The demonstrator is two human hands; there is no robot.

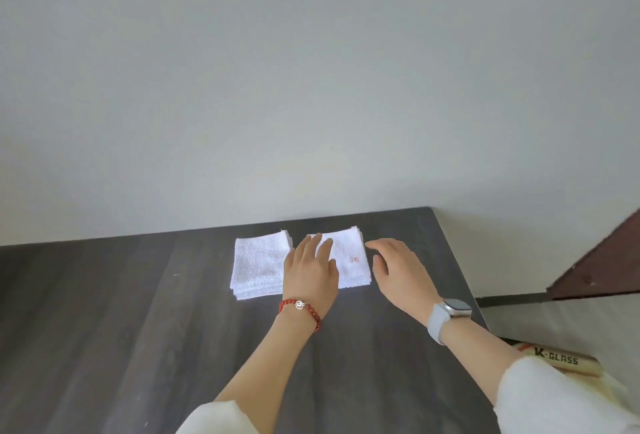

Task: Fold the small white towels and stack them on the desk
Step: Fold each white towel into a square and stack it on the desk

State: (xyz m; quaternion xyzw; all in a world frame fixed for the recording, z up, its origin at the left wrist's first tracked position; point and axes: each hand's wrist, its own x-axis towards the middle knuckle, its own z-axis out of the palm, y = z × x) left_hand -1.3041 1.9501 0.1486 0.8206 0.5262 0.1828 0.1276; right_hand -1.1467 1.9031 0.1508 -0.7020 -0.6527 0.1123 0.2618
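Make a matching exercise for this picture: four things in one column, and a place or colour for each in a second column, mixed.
1. left towel stack
2. right towel stack
3. bead bracelet
4. smartwatch

A. on the right wrist
B. red, on the left wrist
C. under the left hand
D. plain white, untouched

Pairs: 1-D, 2-C, 3-B, 4-A
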